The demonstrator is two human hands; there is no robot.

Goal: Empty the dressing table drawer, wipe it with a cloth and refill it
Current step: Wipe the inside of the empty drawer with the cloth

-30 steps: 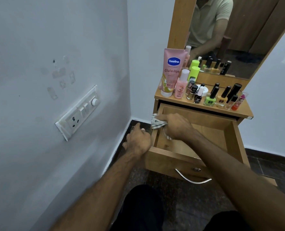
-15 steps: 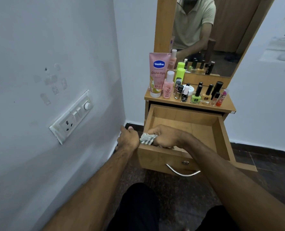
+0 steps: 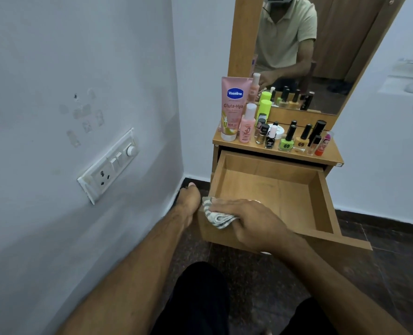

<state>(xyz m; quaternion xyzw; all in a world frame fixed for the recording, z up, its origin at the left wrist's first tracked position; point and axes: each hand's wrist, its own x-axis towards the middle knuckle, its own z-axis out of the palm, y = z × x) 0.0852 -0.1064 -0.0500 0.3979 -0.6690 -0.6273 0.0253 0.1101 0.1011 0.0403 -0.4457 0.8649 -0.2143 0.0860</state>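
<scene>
A right hand [image 3: 251,221] grips a striped cloth [image 3: 216,217], its fingers [image 3: 227,204] curled over it at the open drawer's [image 3: 273,189] front-left corner. The left hand [image 3: 188,201] holds the drawer's outer left side, finger spread hidden.

The drawer [image 3: 268,187] is matt, smooth wood-grain laminate. The cloth [image 3: 218,218] is soft woven fabric with grey stripes. The Vaseline tube [image 3: 233,107] is glossy pink plastic. The floor [image 3: 382,274] is dark speckled stone.

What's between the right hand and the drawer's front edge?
A striped cloth, pressed under the right hand onto the drawer front's left end, in the head view.
</scene>
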